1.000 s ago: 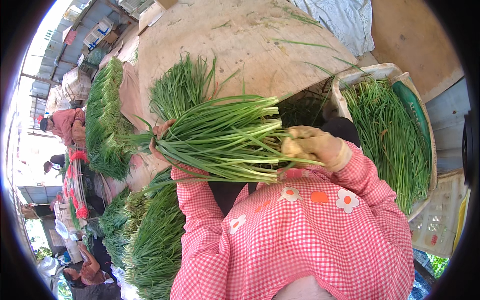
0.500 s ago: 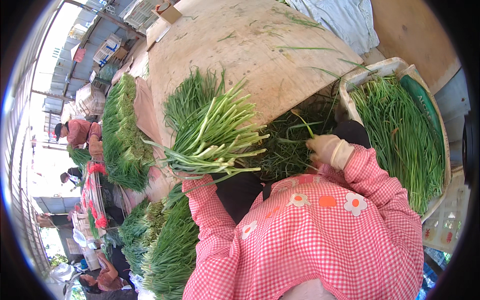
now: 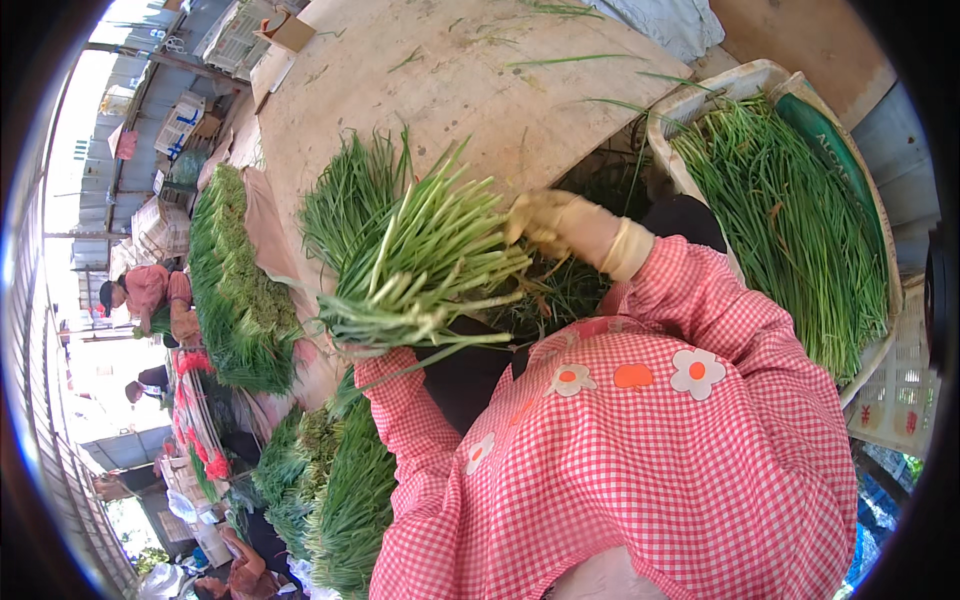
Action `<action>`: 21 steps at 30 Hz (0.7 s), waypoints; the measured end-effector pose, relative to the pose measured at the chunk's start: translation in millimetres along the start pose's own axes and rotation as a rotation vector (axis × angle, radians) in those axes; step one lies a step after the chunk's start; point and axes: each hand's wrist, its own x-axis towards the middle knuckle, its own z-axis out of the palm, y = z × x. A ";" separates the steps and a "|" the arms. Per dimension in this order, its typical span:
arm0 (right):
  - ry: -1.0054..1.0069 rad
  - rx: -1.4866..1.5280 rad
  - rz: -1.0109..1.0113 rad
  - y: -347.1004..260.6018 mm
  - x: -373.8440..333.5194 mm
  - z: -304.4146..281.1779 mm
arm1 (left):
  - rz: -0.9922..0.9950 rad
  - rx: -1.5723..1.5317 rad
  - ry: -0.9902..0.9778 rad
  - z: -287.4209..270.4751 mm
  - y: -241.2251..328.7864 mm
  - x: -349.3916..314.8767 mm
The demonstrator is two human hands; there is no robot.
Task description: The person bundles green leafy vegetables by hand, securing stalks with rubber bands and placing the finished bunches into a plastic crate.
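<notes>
A thick bunch of chives [image 3: 430,255], long green stalks with pale cut ends facing right, lies over my left forearm's end. My left hand is almost wholly hidden under the bunch and holds it up from below; only the checked sleeve [image 3: 392,385] shows clearly. My right hand [image 3: 560,228], in a yellowish glove, reaches to the pale stalk ends. Its fingers are bent and blurred, so whether they grip a stalk is unclear. Dark loose leaves [image 3: 560,300] lie in the gap below it, before my knees. More leafy chives [image 3: 350,195] lie on the board behind the bunch.
A wooden board [image 3: 480,100] stretches ahead with stray leaves on it. At right stands a pale crate [image 3: 665,150] full of chives. Heaps of chives [image 3: 240,290] lie at left, and another pile [image 3: 350,490] lies beside my left arm. Co-workers [image 3: 150,295] sit farther left.
My right hand has moved left and up from the loose leaves to the stalk ends. The single leaf it pinched no longer shows in it. The whole view has shifted slightly.
</notes>
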 end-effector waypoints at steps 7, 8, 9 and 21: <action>0.282 -0.283 0.148 28.3 -25.1 -55.0 | 0.095 0.125 0.092 -28.2 7.5 3.3; 0.146 -0.412 0.087 49.4 -25.3 -53.3 | 0.100 0.140 0.096 -29.4 6.0 4.7; 0.129 -0.461 0.080 59.4 -25.8 -40.8 | 0.103 0.148 0.104 -31.1 4.8 4.5; 0.061 -0.275 0.185 13.3 -20.6 13.3 | 0.093 0.194 0.112 -23.0 -1.0 -3.9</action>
